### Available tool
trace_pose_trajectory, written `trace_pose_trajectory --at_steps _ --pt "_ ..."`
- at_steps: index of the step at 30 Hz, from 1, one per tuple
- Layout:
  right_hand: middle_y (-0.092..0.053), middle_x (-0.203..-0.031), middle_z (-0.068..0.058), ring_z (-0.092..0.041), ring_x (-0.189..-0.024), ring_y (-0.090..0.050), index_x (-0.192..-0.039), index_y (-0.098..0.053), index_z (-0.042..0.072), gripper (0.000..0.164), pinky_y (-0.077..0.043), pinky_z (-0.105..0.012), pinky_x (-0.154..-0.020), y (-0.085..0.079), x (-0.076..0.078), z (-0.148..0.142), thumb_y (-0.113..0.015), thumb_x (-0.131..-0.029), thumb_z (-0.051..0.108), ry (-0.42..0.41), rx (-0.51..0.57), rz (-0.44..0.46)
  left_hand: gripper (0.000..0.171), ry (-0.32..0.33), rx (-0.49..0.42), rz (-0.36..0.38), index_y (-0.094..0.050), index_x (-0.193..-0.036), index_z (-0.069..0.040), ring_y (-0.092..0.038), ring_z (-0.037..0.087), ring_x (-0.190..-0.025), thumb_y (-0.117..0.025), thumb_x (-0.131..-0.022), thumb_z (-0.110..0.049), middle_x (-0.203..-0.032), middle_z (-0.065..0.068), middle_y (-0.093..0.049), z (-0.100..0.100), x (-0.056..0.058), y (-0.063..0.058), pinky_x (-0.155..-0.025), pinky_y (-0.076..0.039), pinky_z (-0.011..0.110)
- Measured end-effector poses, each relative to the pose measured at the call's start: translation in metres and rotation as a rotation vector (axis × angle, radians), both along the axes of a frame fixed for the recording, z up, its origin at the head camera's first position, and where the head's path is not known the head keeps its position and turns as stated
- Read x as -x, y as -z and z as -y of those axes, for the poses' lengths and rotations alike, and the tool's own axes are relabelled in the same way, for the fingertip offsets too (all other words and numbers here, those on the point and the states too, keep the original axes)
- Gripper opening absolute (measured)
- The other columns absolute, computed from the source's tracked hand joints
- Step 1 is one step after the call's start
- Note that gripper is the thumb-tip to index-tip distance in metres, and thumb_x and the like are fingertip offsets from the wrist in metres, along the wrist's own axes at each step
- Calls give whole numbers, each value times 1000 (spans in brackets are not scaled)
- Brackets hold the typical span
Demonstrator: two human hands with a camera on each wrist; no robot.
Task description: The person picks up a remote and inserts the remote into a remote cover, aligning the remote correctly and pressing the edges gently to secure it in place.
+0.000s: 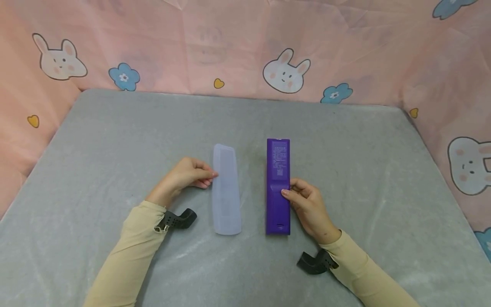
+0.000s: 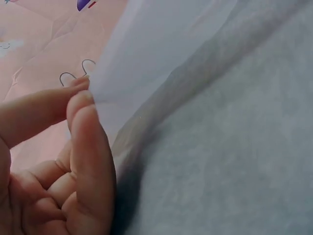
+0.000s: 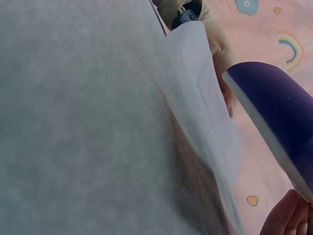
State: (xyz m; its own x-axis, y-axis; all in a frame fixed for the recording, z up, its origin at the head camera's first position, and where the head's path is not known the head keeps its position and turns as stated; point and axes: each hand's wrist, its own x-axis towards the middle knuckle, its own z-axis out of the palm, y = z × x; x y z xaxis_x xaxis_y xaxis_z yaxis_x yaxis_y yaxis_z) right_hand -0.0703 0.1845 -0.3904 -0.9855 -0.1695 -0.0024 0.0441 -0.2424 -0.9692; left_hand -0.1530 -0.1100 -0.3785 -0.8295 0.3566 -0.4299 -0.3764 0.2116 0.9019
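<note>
My left hand (image 1: 189,174) pinches the left edge of a translucent whitish remote control cover (image 1: 226,192) between thumb and fingertips. Close up in the left wrist view, thumb and index finger (image 2: 85,132) meet at the edge of this thin sleeve (image 2: 146,54). To the right, my right hand (image 1: 308,202) grips a purple remote control (image 1: 278,209) by its right side, thumb on the upward face. That face is the back, with a printed label at the far end and a small latch mark near me. A pale edge runs along the remote (image 3: 274,107) in the right wrist view.
A grey cloth (image 1: 364,170) covers the table. Pink curtains (image 1: 238,42) with printed rabbits and flowers hang behind it and along both sides. Black wrist straps (image 1: 178,219) sit on both sleeves.
</note>
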Motion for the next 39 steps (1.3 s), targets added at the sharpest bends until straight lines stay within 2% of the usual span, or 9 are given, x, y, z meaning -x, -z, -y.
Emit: trace_pose_trajectory --at_steps 3,7,12,16,21,25,30,34,39 --pt "-68 -85 0 -9 -76 -62 -95 -64 8 19 -53 -23 -67 0 0 0 -53 -90 -6 -2 -1 -1 8 7 -30 -4 -60 -86 8 -56 6 -56 -61 -88 0 -62 1 -58 0 0 2 -54 -52 17" --pt "-67 -85 0 -9 -76 -62 -95 -64 9 19 -53 -23 -67 0 1 -1 -53 -90 -6 -3 -2 0 5 14 -130 -9 -58 -86 3 -56 8 -64 -56 -90 2 -70 1 -57 0 0 5 -60 -53 19" --pt "-67 -86 0 -9 -77 -62 -95 -64 9 19 -52 -22 -67 1 1 -1 -53 -90 -6 -4 1 0 14 -3 -270 -51 -56 -83 -5 -58 9 -78 -51 -91 5 -85 0 -57 0 0 8 -74 -53 22" --pt "-67 -86 0 -9 -77 -62 -95 -64 9 19 -52 -22 -67 1 1 -1 -53 -90 -6 -4 2 1 22 -53 -338 -70 -58 -78 -9 -59 8 -83 -50 -90 8 -88 0 -57 -2 -1 8 -80 -51 21" --pt "-67 -85 0 -9 -76 -62 -94 -65 9 20 -52 -22 -67 1 1 -1 -53 -89 -7 2 0 7 28 -123 -408 -33 -58 -71 -12 -58 8 -83 -49 -90 7 -86 -1 -56 -2 -3 4 -79 -50 21" --pt "-67 -85 0 -9 -77 -62 -95 -64 9 20 -52 -22 -67 0 1 -1 -53 -89 -7 1 -2 11 32 -135 -499 23 -58 -69 -12 -60 11 -82 -43 -91 7 -83 -1 -60 -1 -3 2 -78 -51 25" --pt "-67 -85 0 -10 -76 -62 -95 -64 9 20 -52 -23 -67 0 1 -1 -53 -90 -7 -3 2 12 26 -113 -609 103 -63 -86 -5 -62 23 -99 -41 -93 6 -105 12 -64 1 -3 0 -83 -52 34" --pt "-67 -85 -1 -10 -76 -62 -95 -65 9 20 -52 -23 -67 0 1 -1 -53 -90 -6 -3 2 11 22 -102 -641 126 -62 -100 -6 -56 30 -112 -40 -98 -1 -119 15 -57 0 -4 1 -88 -51 38" --pt "-67 -85 0 -10 -76 -62 -95 -65 9 21 -52 -23 -67 1 1 -1 -53 -90 -7 4 2 16 37 -117 -642 107 -67 -90 -9 -57 23 -105 -33 -98 0 -108 6 -61 -2 -4 4 -86 -52 35"
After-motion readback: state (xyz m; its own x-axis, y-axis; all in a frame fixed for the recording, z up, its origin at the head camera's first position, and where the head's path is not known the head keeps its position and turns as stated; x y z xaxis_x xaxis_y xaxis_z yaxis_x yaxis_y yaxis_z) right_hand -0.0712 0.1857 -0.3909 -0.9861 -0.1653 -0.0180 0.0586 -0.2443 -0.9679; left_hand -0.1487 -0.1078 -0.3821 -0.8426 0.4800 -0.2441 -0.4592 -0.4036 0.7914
